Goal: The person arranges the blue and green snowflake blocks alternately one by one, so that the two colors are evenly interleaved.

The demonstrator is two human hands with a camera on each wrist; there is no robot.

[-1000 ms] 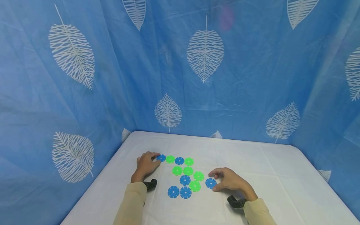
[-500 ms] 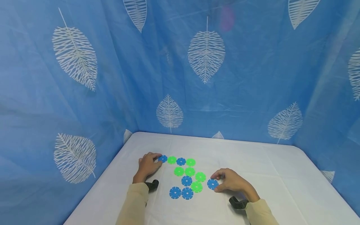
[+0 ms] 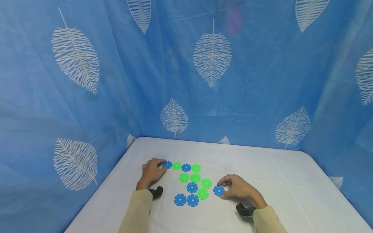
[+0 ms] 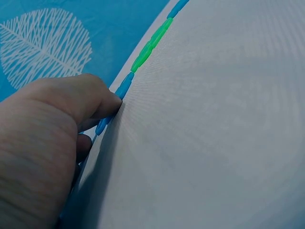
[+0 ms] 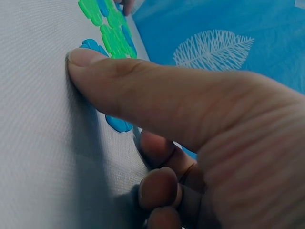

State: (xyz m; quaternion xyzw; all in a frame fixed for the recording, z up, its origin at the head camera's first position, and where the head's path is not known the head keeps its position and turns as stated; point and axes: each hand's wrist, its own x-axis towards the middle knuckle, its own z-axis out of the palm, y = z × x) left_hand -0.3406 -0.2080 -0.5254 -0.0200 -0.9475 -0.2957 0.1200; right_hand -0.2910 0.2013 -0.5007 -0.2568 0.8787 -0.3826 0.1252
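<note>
At the far left end of the top row lies a blue notched plastic disc (image 3: 167,164). My left hand (image 3: 152,170) holds it by its edge between thumb and index finger; in the left wrist view the thumb (image 4: 107,101) covers part of the blue disc (image 4: 125,85). To the right of the group, my right hand (image 3: 237,186) pinches another blue notched disc (image 3: 218,191) by its edge. In the right wrist view its thumb (image 5: 124,78) crosses in front of that blue disc (image 5: 118,124), hiding its middle. Both discs lie flat on the white tabletop.
Several green discs (image 3: 195,177) and blue discs (image 3: 192,200) lie flat in loose rows between the hands. The white cloth-covered table (image 3: 285,181) ends at a blue curtain (image 3: 247,97) with white leaf prints behind and at both sides.
My right index finger has closed down onto the edge of the blue disc at the right. The left hand stays on its disc; the head view shifts slightly.
</note>
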